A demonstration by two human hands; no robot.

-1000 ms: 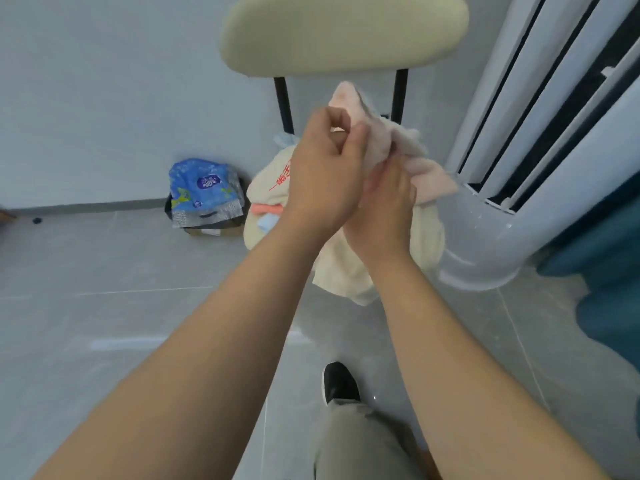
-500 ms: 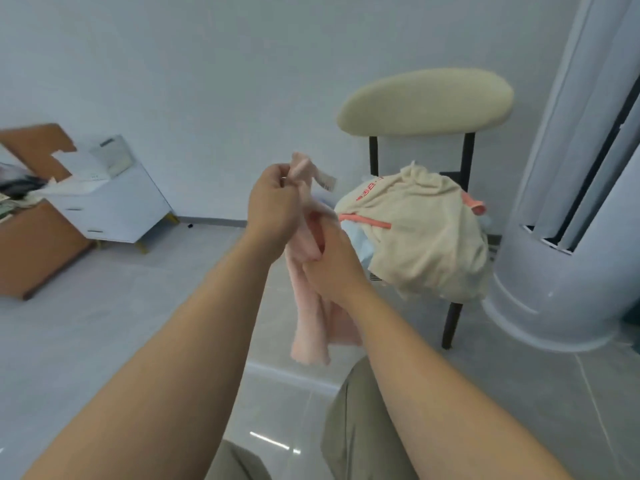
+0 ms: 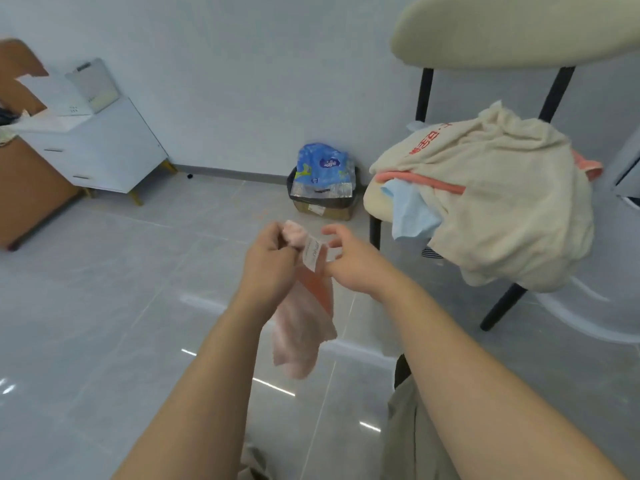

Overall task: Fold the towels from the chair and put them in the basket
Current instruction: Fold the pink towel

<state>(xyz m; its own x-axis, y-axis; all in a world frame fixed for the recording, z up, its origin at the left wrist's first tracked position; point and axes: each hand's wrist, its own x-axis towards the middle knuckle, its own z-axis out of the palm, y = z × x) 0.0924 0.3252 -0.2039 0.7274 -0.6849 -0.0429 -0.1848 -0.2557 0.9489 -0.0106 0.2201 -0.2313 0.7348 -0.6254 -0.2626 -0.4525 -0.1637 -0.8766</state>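
Early in the task: the pink towel (image 3: 304,327) hangs unfolded at the centre of the frame. The left hand (image 3: 268,261) grips its bunched top and the right hand (image 3: 356,268) pinches it by the label. A heap of towels (image 3: 502,209) lies on the chair (image 3: 485,32) at the right. No basket shows.

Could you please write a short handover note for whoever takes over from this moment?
Left hand grips the pink towel by its top; it hangs unfolded.
Right hand is at the towel's white label; grip unclear.
Cream towel and blue cloth lie heaped on the chair.
Done: pink towel is off the chair.
Left: fold it, then the heap, into a basket not in view.
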